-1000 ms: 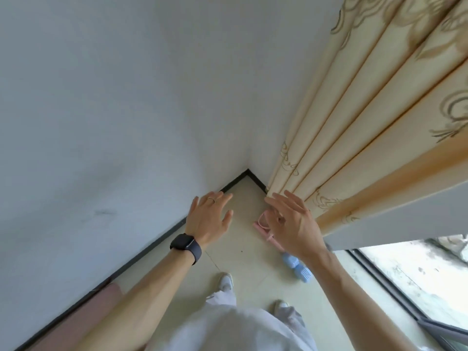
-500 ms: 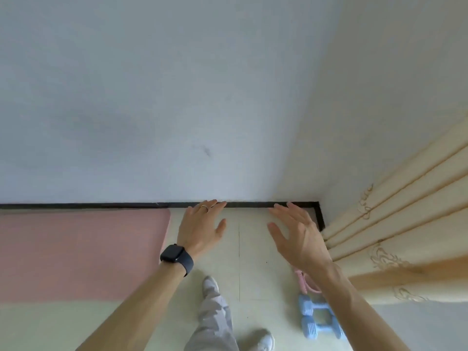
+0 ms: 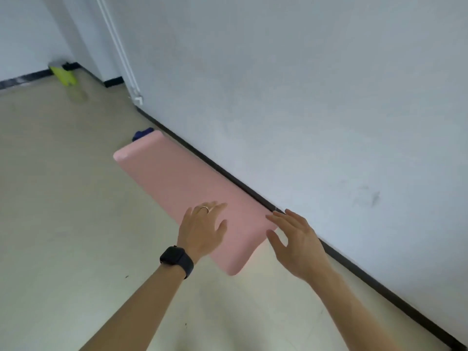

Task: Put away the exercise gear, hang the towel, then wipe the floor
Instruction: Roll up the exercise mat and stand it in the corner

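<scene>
Pink mat (image 3: 177, 178) lies flat along the wall (image 3: 304, 97), left hand (image 3: 202, 230) and right hand (image 3: 297, 245) both spread and empty close to that wall, so I'd grab both corners evenly and roll tight.

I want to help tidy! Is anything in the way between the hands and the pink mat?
Nothing visible is. The left hand and right hand are open at the near end of the pink mat.

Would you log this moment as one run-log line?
pink mat: flat on floor, by wall | left hand: open, over mat | right hand: open, at mat's near end
</scene>
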### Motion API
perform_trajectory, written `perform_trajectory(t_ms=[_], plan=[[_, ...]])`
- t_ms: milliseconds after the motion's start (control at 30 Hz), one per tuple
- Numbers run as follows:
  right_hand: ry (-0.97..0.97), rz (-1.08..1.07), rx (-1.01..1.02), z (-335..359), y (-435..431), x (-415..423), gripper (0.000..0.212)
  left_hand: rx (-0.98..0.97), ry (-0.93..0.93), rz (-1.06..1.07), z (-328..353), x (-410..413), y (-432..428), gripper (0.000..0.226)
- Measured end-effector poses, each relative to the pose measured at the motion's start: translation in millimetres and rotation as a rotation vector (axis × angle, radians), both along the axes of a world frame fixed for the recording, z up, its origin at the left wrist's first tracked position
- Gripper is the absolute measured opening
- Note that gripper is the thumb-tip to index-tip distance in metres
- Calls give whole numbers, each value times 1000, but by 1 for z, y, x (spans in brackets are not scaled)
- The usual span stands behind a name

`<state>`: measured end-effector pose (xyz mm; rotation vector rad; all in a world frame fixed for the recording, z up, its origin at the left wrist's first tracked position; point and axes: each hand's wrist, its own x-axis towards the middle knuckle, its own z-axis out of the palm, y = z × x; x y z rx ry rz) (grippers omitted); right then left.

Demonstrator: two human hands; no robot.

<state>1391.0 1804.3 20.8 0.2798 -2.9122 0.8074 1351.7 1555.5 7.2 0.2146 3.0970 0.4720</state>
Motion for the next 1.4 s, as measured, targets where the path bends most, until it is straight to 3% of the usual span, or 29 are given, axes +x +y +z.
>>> perform_trajectory(t_ms=[300, 633, 967, 1400], plan=[[21, 250, 22, 8, -259, -68, 41, -9, 26, 285, 15, 1, -287, 49], [-71, 334, 80, -11, -409, -143, 41, 48, -45, 419, -11, -58, -447, 48], [-208, 358, 152, -80, -572, -347, 45, 80, -132, 389, -69, -266, -589, 48], [-285, 332, 109, -58, -737, -571, 44, -13, -219, 373, -57, -482, -753, 46]])
